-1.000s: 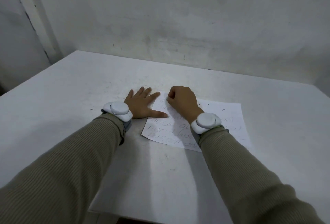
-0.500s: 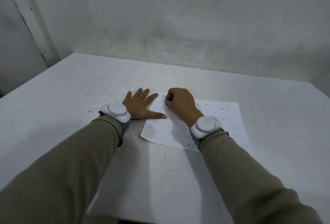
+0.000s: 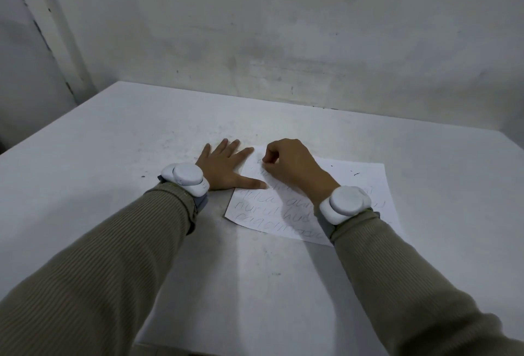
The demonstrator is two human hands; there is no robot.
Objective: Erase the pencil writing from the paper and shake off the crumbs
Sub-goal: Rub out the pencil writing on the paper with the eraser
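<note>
Paper (image 3: 354,185) lies flat on the white counter (image 3: 113,157), a bit right of centre and slightly skewed.

L hand (image 3: 224,168) is spread wide and flat, mostly on the counter, w/ thumb and index tip over the sheet's left edge, pinning it. R hand (image 3: 289,165) has its fingers curled tight, tips down at the sheet's far-left corner. Can't tell whether an eraser sits in that pinch; it's hidden by the knuckles.

Pencil writing (image 3: 269,208) on the near lines is readable, so erasing looks early, at the top line. A few dark crumbs (image 3: 354,173) lie near the far-right edge.

Doing this step well, imo:
- Use short strokes running away from the pinned edge, not toward it, so the thin sheet doesn't buckle or crease.
- Use moderate pressure; hard rubbing may tear or smear the graphite.
- Shift the L hand down the edge as the work moves to lower lines, so the hold stays beside the rubbed spot.
- Keep the R sleeve (image 3: 397,270) off unerased lines to avoid smudging.
</note>
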